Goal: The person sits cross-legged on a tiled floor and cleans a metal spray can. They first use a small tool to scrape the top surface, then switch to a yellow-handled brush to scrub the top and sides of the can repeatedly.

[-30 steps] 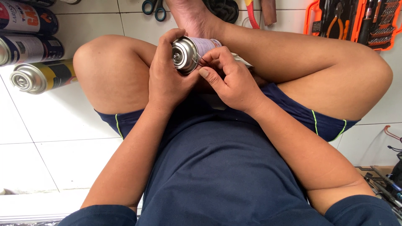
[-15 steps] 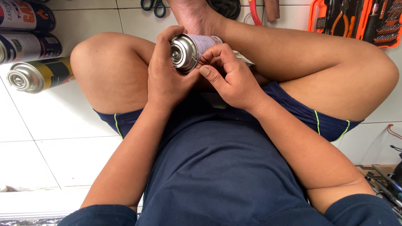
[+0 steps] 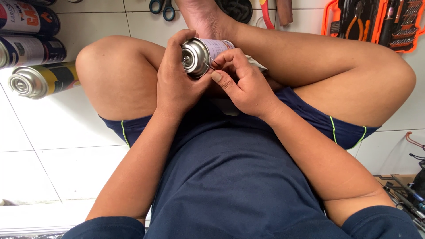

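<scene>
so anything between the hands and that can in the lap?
Nothing visible. The left hand wraps the gas can directly, and the right hand has its fingertips on the rim. The other cans lie apart on the tiled floor.

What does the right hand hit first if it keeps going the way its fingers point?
The right hand points up-left; its fingertips already touch the silver gas can, held by the left hand.

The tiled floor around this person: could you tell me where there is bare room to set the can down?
Bare white tile lies beside the left knee, below the three cans lying at the top left. A smaller patch sits under the right knee. Crowded: the top edge, with scissors and the orange tool case, and the tools at bottom right.
</scene>
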